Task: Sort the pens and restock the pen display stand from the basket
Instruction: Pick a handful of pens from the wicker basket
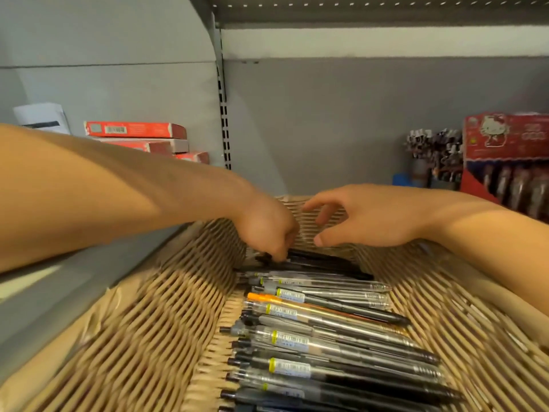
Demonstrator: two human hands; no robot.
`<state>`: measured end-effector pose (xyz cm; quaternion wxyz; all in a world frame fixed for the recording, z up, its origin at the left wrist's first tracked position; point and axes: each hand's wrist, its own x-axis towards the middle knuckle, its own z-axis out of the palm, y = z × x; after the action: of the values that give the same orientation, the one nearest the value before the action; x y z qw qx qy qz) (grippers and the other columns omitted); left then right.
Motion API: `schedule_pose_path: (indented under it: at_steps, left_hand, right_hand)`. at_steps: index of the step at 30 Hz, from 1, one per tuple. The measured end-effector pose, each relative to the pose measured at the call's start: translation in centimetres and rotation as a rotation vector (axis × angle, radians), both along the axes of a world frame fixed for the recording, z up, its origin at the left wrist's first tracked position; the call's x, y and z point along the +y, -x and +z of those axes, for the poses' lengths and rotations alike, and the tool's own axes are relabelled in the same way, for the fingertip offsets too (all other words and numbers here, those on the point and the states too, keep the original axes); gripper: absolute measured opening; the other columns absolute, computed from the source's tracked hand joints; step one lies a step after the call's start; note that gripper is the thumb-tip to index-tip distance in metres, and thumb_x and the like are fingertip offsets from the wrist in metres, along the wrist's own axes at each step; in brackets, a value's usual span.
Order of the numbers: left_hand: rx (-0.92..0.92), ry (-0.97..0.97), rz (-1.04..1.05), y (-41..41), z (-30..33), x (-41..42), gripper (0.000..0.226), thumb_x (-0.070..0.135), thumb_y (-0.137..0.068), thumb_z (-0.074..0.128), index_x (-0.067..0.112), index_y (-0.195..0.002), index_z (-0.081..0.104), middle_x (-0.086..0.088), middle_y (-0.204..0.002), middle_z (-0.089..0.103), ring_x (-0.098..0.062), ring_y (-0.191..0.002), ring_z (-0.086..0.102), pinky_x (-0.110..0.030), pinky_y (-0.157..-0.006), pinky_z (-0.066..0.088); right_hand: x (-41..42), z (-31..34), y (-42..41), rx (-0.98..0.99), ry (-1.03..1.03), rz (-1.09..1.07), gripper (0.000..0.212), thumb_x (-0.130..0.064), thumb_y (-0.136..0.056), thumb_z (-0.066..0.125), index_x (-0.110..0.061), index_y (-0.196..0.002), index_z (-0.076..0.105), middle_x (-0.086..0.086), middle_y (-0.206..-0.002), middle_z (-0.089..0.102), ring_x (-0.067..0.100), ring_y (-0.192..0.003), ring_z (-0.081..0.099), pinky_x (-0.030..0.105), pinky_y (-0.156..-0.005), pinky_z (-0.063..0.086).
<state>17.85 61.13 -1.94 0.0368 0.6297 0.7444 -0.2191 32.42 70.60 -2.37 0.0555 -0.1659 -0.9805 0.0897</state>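
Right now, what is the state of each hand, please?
Left hand: fingers curled, pinching dark pens in the basket.
Right hand: open, holding nothing.

Nearest pens (297,399) cut by bottom edge — left hand (267,230) fingertips hidden among black pens (320,261).

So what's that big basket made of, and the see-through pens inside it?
The basket looks like woven wicker or paper rope: tan, matte strands in ribbed rows. The pens look like glossy clear plastic, since the dark refills show through the barrels. The red boxes seem to be printed cardboard.
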Motion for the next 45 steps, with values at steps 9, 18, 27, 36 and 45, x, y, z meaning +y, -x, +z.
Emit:
schedule_pose_path:
  at_steps: [9,18,27,36,45]
  left_hand:
    - [0.058,-0.179,-0.187,-1.3,0.7,-1.1,0.031,0.022,-0.096,0.059,0.026,-0.126,0.056,0.015,-0.079,0.046,-0.004,-0.068,0.047,-0.025,-0.061,0.037]
    - [-0.579,-0.681,-0.114,-2.3,1.6,-0.9,0.006,0.023,-0.087,0.07,0.02,-0.088,0.076,0.0,-0.077,0.074,-0.008,-0.068,0.065,-0.023,-0.064,0.052]
    - [-0.25,-0.292,0.061,-0.5,0.6,-0.6,0.038,0.026,-0.095,0.059,0.019,-0.133,0.061,-0.003,-0.129,0.062,-0.02,-0.111,0.062,-0.036,-0.094,0.055]
    - [0.017,0.095,0.082,0.6,-0.6,-0.1,0.019,0.037,-0.1,0.052,0.02,-0.104,0.06,0.0,-0.103,0.062,-0.014,-0.093,0.057,-0.032,-0.087,0.044]
    - [-0.315,-0.349,0.016,1.0,1.2,-0.2,0.021,0.03,-0.098,0.059,0.014,-0.09,0.07,0.007,-0.068,0.065,-0.007,-0.06,0.057,-0.026,-0.064,0.048]
  right_hand:
    - [-0.9,0.1,-0.6,0.022,0.025,0.055,0.043,-0.043,-0.089,0.072,-0.038,-0.129,0.057,-0.019,-0.115,0.068,0.003,-0.104,0.062,0.019,-0.088,0.044]
    - [-0.6,0.1,-0.6,0.27,0.148,0.103,0.029,-0.007,-0.082,0.073,-0.029,-0.096,0.06,0.003,-0.08,0.071,0.014,-0.059,0.066,0.035,-0.056,0.057]
    - [0.6,-0.3,-0.4,0.297,0.185,-0.127,0.048,-0.03,-0.096,0.066,-0.027,-0.142,0.052,-0.007,-0.062,0.071,0.001,-0.05,0.066,0.014,-0.043,0.047]
    - [0.3,-0.5,-0.2,0.317,0.285,-0.124,0.02,-0.038,-0.103,0.053,-0.03,-0.118,0.064,-0.008,-0.078,0.075,0.004,-0.053,0.064,0.018,-0.047,0.051]
    - [0.4,-0.2,-0.6,0.32,0.228,-0.146,0.015,-0.034,-0.098,0.06,-0.025,-0.105,0.07,0.003,-0.074,0.075,0.013,-0.057,0.065,0.021,-0.048,0.051]
